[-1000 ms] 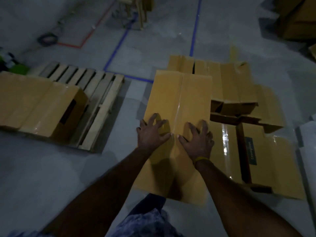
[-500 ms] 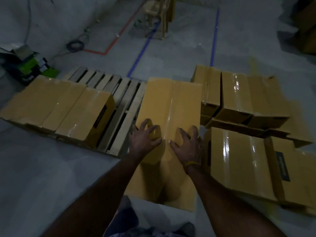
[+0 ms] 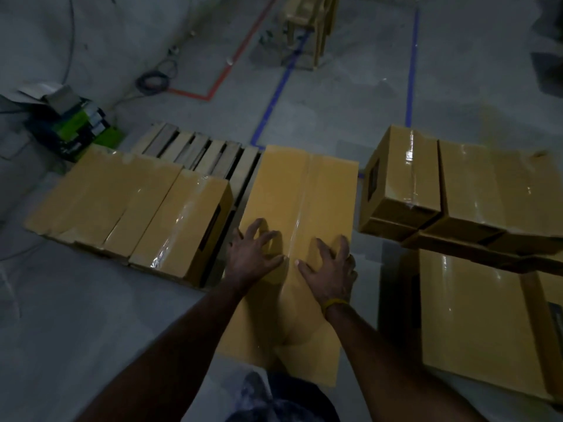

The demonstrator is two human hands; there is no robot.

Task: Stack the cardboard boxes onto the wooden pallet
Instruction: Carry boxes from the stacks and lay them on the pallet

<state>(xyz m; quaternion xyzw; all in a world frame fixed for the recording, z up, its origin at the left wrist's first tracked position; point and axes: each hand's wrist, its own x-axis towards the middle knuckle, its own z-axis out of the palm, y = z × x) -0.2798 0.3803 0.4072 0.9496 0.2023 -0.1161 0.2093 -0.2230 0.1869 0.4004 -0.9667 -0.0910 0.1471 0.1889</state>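
Nearest: dark patterned clothing (image 3: 283, 403) at the bottom edge, both forearms reaching forward over the grey floor (image 3: 91, 330).

Left hand (image 3: 251, 254) and right hand (image 3: 330, 271) lie palm-down on top of a long cardboard box (image 3: 304, 202), side by side, one on each side of its glossy taped centre seam. Fingers of both hands spread, slightly bent at the knuckles, tips pressing the top face; thumbs point toward each other near the seam. Yellow band (image 3: 335, 302) on the right wrist.

The held box is tilted; its far end overlaps the right edge of the wooden pallet (image 3: 195, 147), near end toward the body. Whether the far end touches the slats: cannot tell.

Left: two taped boxes (image 3: 128, 202) lie on the pallet, side by side. Right: more boxes (image 3: 475, 190) piled on the floor, well apart from the pallet.

Far: blue floor tape (image 3: 274, 99), red floor tape (image 3: 231, 59), green-and-black clutter (image 3: 73, 126), a pale wooden frame (image 3: 310, 25).
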